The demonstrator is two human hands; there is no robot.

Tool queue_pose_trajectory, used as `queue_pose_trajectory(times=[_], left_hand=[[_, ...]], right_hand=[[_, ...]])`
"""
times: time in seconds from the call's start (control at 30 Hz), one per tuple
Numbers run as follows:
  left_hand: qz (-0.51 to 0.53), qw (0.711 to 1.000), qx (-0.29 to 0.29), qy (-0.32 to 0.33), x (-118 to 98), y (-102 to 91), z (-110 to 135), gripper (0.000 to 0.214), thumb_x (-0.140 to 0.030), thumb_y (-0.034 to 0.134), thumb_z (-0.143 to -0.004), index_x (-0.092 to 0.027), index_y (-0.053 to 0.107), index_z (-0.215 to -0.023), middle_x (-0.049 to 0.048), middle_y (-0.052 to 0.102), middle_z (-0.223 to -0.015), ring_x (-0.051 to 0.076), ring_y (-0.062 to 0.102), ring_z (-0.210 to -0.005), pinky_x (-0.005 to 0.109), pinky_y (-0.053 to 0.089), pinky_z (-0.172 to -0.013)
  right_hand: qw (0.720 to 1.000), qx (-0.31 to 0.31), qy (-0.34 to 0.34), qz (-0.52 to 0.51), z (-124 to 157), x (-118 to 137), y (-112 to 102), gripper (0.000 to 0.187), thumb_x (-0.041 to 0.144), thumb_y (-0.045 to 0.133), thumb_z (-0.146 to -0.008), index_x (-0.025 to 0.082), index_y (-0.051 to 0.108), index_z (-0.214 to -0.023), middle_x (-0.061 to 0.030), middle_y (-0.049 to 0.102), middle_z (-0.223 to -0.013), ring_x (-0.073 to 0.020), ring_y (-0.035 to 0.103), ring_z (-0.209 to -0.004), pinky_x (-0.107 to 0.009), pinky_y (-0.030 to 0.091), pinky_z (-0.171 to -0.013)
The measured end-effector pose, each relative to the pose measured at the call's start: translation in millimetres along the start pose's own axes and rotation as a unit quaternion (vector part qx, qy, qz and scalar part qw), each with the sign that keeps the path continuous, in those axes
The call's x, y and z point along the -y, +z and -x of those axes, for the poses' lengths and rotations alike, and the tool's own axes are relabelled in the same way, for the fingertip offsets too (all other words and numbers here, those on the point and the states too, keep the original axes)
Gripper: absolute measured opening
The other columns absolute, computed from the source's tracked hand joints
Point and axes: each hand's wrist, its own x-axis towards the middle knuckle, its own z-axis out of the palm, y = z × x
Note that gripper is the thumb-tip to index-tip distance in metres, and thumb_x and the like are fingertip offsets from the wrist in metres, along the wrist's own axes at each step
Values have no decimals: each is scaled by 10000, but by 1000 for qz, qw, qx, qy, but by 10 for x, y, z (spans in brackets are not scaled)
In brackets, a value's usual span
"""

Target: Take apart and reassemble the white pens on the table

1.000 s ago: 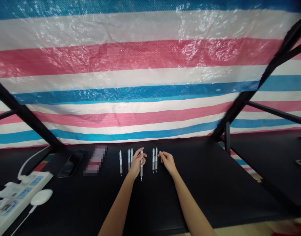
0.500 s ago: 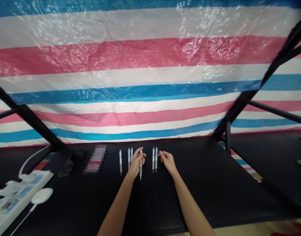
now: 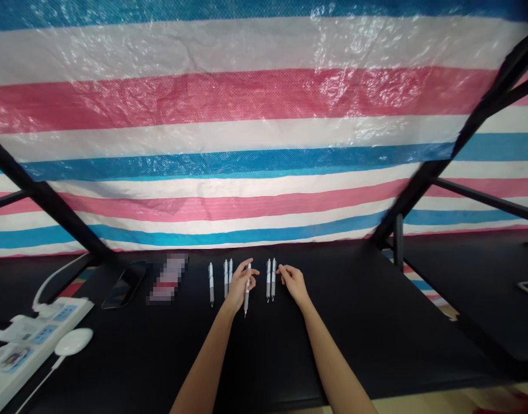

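Observation:
My left hand (image 3: 240, 288) is closed loosely around a white and grey pen (image 3: 247, 299), tip toward me, with some fingers stretched out. Just left of that hand lie two similar pens (image 3: 225, 279) side by side, one partly covered by the hand. Further left is a single pen (image 3: 211, 283). To the right, a pair of pens (image 3: 271, 280) lies between my hands. My right hand (image 3: 293, 282) rests beside this pair, fingers curled in, with nothing visible in them.
On the left of the black table (image 3: 376, 322) are a dark phone (image 3: 125, 286), a blurred-out pinkish item (image 3: 168, 280), a white power strip (image 3: 42, 339) and a round white charger (image 3: 73, 342). Behind hangs a striped sheet (image 3: 229, 207), with black metal bars (image 3: 406, 201) at both sides.
The pen in my left hand has tilted slightly, its upper end moving right. The left fingers have shifted a little to the right. My right hand has hardly moved.

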Motion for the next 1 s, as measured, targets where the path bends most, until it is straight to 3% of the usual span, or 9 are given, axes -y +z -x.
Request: queue_pose_trajectory(times=[0.13, 0.23, 0.33, 0.47, 0.6, 0.67, 0.8, 1.0], left_hand=[[-7, 1000, 2, 15, -68, 4, 103, 749, -406, 653, -728, -207, 313, -1365, 88, 680, -863, 76, 501, -493, 204, 294, -434], [-26, 997, -58, 54, -207, -109, 147, 675, -417, 648, -725, -189, 406, -1312, 81, 685, -840, 76, 505, -490, 203, 300, -441], [-102, 980, -140, 95, -403, -307, 156, 608, -415, 620, -745, -185, 447, -1282, 83, 694, -879, 119, 591, -605, 222, 400, -542], [-267, 929, -219, 133, -570, -571, 135, 517, -400, 522, -820, -214, 447, -1296, 83, 703, -948, 196, 641, -824, 294, 455, -723], [-394, 870, -278, 103, -503, -737, 47, 497, -380, 471, -850, -229, 429, -1321, 97, 679, -1056, 243, 625, -941, 359, 453, -813], [-430, 855, -276, 90, -413, -790, -25, 491, -357, 443, -861, -200, 433, -1325, 114, 651, -1120, 265, 571, -1077, 387, 415, -903], [-496, 826, -232, 133, -238, -854, -188, 445, -233, 396, -854, -140, 497, -1278, 137, 541, -1282, 267, 410, -1262, 411, 316, -1031], [-583, 783, -184, 112, -138, -801, -338, 430, -236, 391, -851, -139, 532, -1246, 152, 441, -1372, 286, 301, -1326, 456, 270, -1054]], right_hand=[[1000, -2, 1, -5, -6, -12, 2, 484, 567, 422, -818, 163, 630, -652, 37, 446, -411, -115, 424, -400, -233, 339, -475], [1000, -3, 0, -2, -5, -7, 0, 481, 559, 418, -826, 164, 631, -653, 35, 443, -414, -116, 425, -406, -234, 342, -479], [1000, -2, -5, 3, -2, 3, -5, 477, 549, 413, -835, 166, 632, -655, 32, 448, -423, -115, 424, -412, -234, 345, -485], [1000, -5, -5, 8, -3, 14, -8, 488, 562, 409, -832, 168, 634, -652, 25, 460, -425, -120, 434, -417, -234, 350, -482], [1000, -4, -5, 8, -3, 26, -8, 494, 568, 408, -828, 165, 635, -654, 21, 463, -425, -123, 437, -417, -235, 349, -477], [1000, -2, -4, 9, 2, 31, -7, 486, 558, 408, -830, 164, 632, -655, 23, 459, -425, -122, 434, -416, -234, 343, -474], [999, 7, -7, 43, 21, 43, 3, 443, 511, 402, -845, 177, 616, -648, 26, 468, -439, -124, 450, -434, -228, 329, -483], [986, 5, -25, 164, 58, 106, 40, 339, 435, 498, -804, 214, 570, -557, 26, 520, -475, -125, 478, -472, -223, 280, -480]])
